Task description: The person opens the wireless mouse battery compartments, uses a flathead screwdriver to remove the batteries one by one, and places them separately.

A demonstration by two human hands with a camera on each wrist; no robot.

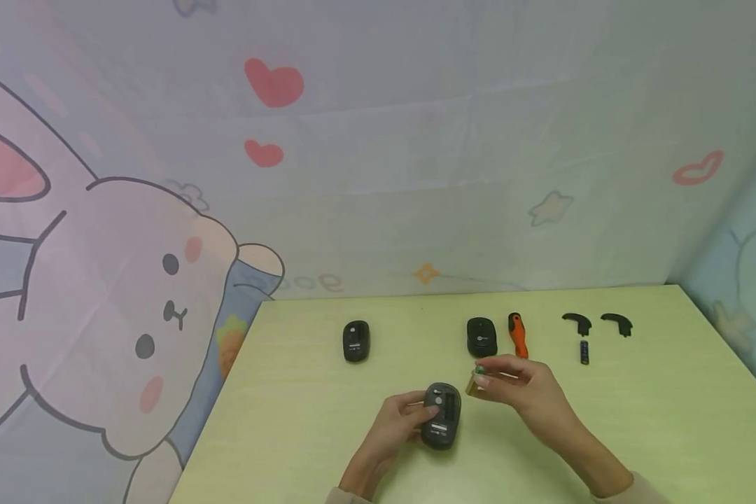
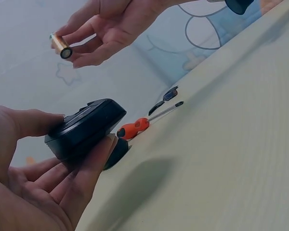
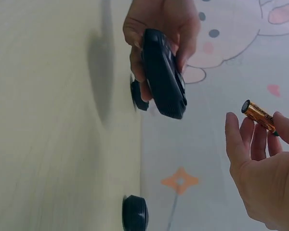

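Note:
A black computer mouse [image 1: 441, 430] is held underside up above the table by my left hand [image 1: 398, 425]; its battery slot [image 1: 450, 406] faces the head camera with no cover over it. The thumb lies across the underside while the other fingers support it from below, as the left wrist view shows. My right hand [image 1: 523, 388] pinches a small gold and green battery [image 3: 259, 115] between thumb and fingertips. That battery is raised just right of the mouse, apart from it. In the left wrist view one flat end of the battery [image 2: 62, 47] shows.
On the pale table [image 1: 277, 420] a second mouse [image 1: 355, 341] lies at the back left. Further right are another mouse [image 1: 481, 337], an orange-handled screwdriver [image 1: 517, 336], two curved black covers [image 1: 577, 323] and a dark battery [image 1: 584, 352]. A printed cloth [image 1: 416, 175] hangs behind.

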